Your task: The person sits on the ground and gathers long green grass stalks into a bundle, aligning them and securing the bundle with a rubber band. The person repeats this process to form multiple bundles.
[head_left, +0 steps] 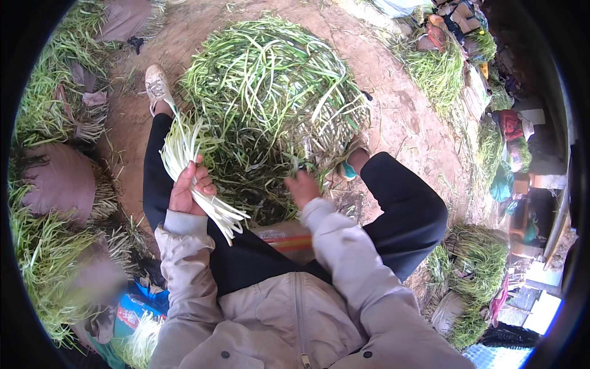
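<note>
My left hand (191, 186) is closed round a bunch of pale, chive-like stalks (216, 213). The white ends point toward my lap, and the greener tops lean out past my thumb side. A big heap of long green leafy stalks (270, 80) lies on the ground between my legs. At the heap's near right edge is my right hand (302, 188), its fingers bent together against the leaves. Some greenery touches those fingertips, but blur and leaves hide what they grip.
Cloth-wrapped bundles of greens (60, 183) line the left side. More greens (479, 261) are piled at the right, near boxes and bags. A blue bag (136, 310) lies by my left elbow. My shoes (158, 86) flank the heap on the dirt floor (399, 117).
</note>
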